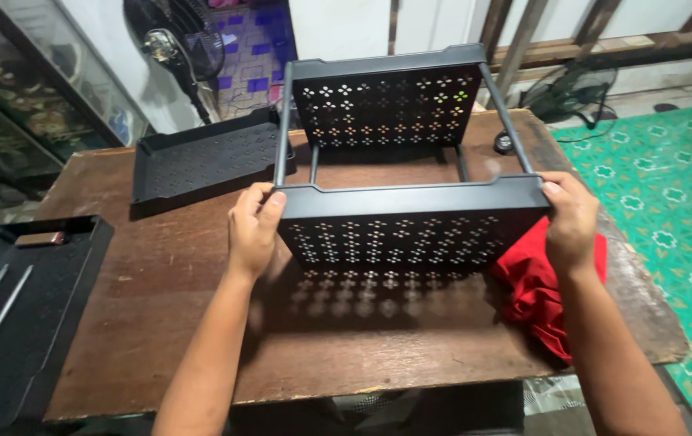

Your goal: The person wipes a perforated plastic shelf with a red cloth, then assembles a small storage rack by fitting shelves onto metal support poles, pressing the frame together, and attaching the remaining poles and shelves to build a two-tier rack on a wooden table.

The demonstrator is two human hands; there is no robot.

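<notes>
Two bare hands, left hand and right hand, had their fingers closed on opposite ends of a black perforated metal shelf rack above the worn brown wooden table, a level, even grip seeming best.

Worn wooden table — green patterned floor mat (right), glass cabinet left.
</notes>
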